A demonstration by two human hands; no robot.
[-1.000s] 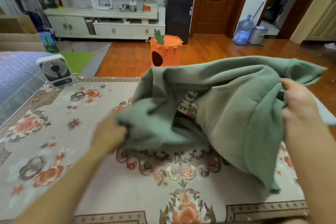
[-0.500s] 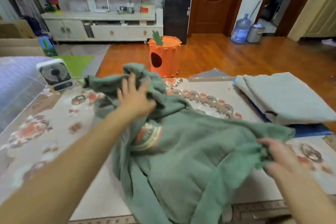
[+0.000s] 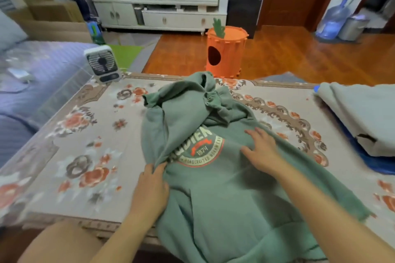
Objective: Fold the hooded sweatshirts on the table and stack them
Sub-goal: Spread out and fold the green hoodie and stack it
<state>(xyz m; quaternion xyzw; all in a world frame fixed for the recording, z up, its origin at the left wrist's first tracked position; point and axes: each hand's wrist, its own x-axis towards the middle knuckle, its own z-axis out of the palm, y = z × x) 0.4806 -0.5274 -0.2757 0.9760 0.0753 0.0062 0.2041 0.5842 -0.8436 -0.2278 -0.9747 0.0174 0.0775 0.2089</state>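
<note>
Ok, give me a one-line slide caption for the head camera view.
Left hand pinches a fold of the green hooded sweatshirt while the right hand presses its printed chest flat.

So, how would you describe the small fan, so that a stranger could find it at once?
Start from the table with the floral cloth and go to its far left corner, next to the bed with the blue cover. There stands the small fan, upright. It is the only white boxy thing on the table, with a dark round grille in front.
</note>
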